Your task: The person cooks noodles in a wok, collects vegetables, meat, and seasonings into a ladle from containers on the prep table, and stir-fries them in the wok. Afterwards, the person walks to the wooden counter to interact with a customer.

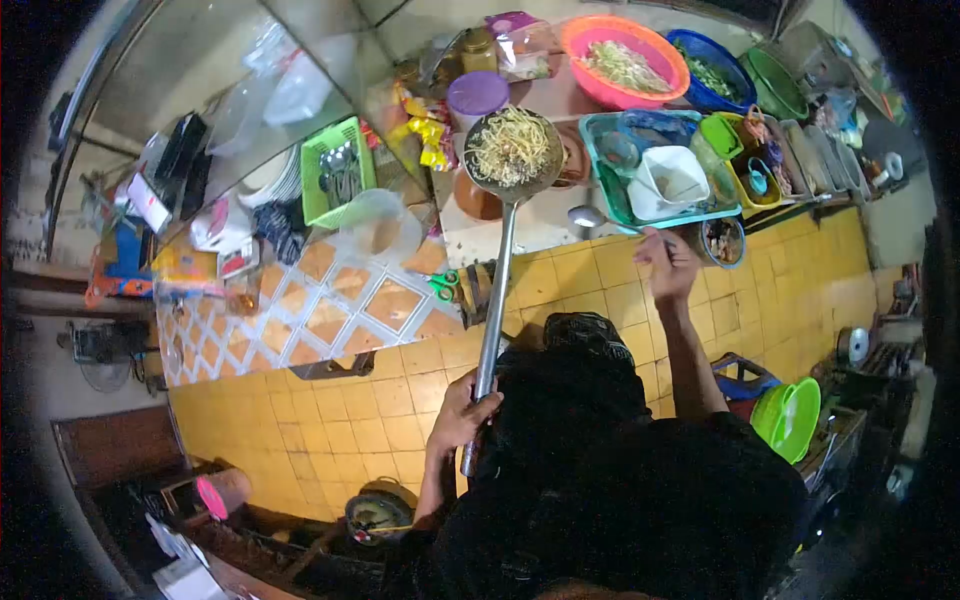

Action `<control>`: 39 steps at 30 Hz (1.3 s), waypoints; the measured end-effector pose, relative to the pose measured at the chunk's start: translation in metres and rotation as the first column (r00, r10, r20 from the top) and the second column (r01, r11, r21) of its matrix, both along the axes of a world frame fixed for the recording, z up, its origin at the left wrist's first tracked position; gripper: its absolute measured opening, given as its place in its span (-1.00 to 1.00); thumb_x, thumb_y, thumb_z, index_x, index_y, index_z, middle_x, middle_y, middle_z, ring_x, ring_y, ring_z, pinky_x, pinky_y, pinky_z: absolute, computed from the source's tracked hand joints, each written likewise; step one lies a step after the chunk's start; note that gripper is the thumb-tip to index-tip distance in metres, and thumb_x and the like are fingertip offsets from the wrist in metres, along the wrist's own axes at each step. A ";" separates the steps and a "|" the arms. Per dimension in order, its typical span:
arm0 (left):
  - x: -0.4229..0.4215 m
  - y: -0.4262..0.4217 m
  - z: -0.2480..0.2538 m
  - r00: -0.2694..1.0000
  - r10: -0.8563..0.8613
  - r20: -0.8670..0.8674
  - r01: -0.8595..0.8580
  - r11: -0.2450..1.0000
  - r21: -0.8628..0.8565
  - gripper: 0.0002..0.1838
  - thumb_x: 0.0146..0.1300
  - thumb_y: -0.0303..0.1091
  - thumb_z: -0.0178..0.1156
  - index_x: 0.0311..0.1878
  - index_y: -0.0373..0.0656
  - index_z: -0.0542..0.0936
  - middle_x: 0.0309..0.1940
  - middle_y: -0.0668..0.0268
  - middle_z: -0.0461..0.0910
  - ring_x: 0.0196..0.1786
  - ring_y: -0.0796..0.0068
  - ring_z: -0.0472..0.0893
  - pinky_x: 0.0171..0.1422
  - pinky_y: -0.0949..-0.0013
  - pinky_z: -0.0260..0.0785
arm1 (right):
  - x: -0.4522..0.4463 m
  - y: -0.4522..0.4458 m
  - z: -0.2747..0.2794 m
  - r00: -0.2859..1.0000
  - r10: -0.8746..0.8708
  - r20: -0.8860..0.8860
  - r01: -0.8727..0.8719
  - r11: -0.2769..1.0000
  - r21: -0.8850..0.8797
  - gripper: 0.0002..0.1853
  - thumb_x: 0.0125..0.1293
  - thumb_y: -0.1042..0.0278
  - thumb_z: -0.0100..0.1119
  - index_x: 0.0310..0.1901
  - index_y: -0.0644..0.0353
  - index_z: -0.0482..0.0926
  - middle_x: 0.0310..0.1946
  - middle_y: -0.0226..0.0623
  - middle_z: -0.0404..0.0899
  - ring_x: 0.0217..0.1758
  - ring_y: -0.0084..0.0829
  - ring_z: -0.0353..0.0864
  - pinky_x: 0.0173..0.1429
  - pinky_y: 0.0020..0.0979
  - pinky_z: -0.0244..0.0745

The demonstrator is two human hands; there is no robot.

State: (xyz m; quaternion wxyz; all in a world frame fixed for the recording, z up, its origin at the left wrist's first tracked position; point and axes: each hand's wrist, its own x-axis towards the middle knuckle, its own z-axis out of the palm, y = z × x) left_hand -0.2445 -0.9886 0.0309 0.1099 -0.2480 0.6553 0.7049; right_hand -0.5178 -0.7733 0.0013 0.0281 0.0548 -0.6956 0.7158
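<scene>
- Gripping, with the left hand (465, 412) closed around the lower handle, a round dark metal pan (547, 175) on a long silver metal handle (498, 300).
- Holding pale, thin noodle-like strands (510, 148) inside the pan, over the near edge of the white-topped bench (540, 236).
- Keeping the pan roughly level, presumably so as not to spill; gripping well down the handle, probably for reach.
- Bending the left arm close to the body, thumb laid along the handle pointing towards the pan.
- Stretching the right forearm forward, right of the pan, with the right hand (668, 265) partly curled beside a turquoise rectangular plastic tray (600, 182).
- Lying between pan and right hand: a shiny metal spoon (586, 215); cannot tell whether held.
- Standing right of the pan, inside the tray: a white square plastic container (665, 211), grouped there likely for easy access.
</scene>
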 end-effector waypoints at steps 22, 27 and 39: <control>-0.131 0.037 0.021 0.933 -0.305 0.192 0.349 0.897 -0.270 -0.74 0.14 -0.24 0.19 -0.30 -0.22 0.40 -0.64 0.30 0.42 -0.55 0.47 0.45 -0.42 0.36 0.30 | -0.090 -0.005 -0.013 0.973 -0.085 -0.216 0.082 0.996 -0.021 -0.79 0.37 0.40 -0.10 -0.11 0.36 0.42 -0.53 -0.23 0.57 -0.42 -0.49 0.61 -0.29 -0.49 0.49; -0.129 0.037 0.007 0.938 -0.294 0.181 0.330 0.919 -0.216 -0.72 0.12 -0.21 0.20 -0.27 -0.22 0.42 -0.64 0.29 0.42 -0.55 0.47 0.45 -0.42 0.37 0.30 | -0.084 -0.002 -0.020 0.959 -0.089 -0.269 0.110 0.992 0.067 -0.80 0.37 0.42 -0.10 -0.12 0.38 0.42 -0.56 -0.24 0.55 -0.45 -0.52 0.58 -0.29 -0.51 0.48; -0.123 0.028 0.000 0.925 -0.363 0.111 0.380 0.892 -0.244 -0.70 0.13 -0.19 0.20 -0.27 -0.22 0.42 -0.60 0.22 0.41 -0.51 0.38 0.43 -0.38 0.32 0.28 | -0.080 0.006 0.006 0.914 -0.034 -0.403 0.112 0.979 0.172 -0.80 0.36 0.47 -0.13 -0.10 0.39 0.42 -0.50 -0.30 0.50 -0.41 -0.56 0.47 -0.26 -0.56 0.38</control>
